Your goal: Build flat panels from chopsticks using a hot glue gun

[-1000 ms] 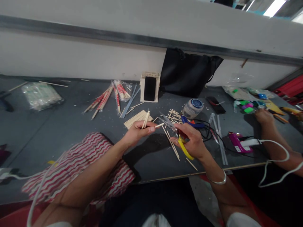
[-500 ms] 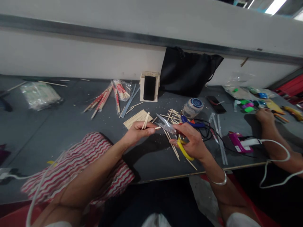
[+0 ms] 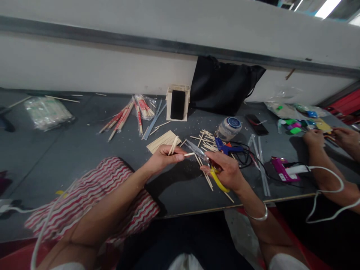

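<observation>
The scissors (image 3: 219,180) are gripped in the curled right hand (image 3: 230,170), near the short stick (image 3: 189,154) pinched with others in the closed left hand (image 3: 161,159). Fingertips are best kept clear of the blades (image 3: 199,151); loose sticks (image 3: 208,146) are scattered beyond.

I count two hands of mine, left hand (image 3: 165,158) and right hand (image 3: 226,168), one pair of scissors (image 3: 218,180), one short stick (image 3: 189,154) pointing sideways, two phones (image 3: 177,105), one jar (image 3: 229,129), one glue gun (image 3: 227,147), one black bag (image 3: 223,88), one striped cloth (image 3: 95,198), one bangle (image 3: 266,213), one purple box (image 3: 278,170) and two hands of another person (image 3: 313,138); the piled sticks (image 3: 209,140) overlap too much for me to number
</observation>
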{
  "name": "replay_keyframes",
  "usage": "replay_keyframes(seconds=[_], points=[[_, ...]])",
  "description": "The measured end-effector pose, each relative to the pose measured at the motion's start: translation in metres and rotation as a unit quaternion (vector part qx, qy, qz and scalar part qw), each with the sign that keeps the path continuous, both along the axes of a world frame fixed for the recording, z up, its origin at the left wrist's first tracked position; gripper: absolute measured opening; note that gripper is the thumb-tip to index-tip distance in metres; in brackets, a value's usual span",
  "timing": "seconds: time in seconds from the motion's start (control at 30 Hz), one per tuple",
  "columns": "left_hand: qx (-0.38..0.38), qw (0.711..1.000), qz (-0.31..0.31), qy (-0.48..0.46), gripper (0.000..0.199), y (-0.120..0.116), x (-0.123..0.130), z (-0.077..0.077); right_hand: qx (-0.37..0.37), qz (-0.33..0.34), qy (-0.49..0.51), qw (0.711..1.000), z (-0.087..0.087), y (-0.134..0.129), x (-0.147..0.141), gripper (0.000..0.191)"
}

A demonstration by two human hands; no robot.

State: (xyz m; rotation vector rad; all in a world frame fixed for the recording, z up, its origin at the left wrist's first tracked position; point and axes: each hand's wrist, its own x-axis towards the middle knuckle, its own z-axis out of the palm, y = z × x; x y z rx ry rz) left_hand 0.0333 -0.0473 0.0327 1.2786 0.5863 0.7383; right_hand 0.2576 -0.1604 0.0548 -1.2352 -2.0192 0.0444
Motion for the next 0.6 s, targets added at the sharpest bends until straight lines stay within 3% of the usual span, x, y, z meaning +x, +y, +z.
replay_keyframes(seconds=[0.27,0.33,0.5,0.6], points=[[0.033,0.999,-0.027,0.01,0.04,-0.003,0.001,0.0,-0.056,-0.019,0.01,0.998,0.003,-0.002,0.001,0.03],[0.033,0.999,-0.014,0.01,0.043,0.001,-0.002,0.003,-0.062,-0.061,0.009,0.996,0.004,-0.001,0.005,0.032],[0.017,0.995,0.092,0.038,0.038,0.03,-0.018,0.009,-0.117,-0.234,-0.014,0.965,-0.006,-0.006,0.033,0.039],[0.095,0.968,0.177,0.153,0.024,0.051,-0.029,0.003,-0.165,-0.297,-0.054,0.939,-0.023,-0.015,0.05,0.037]])
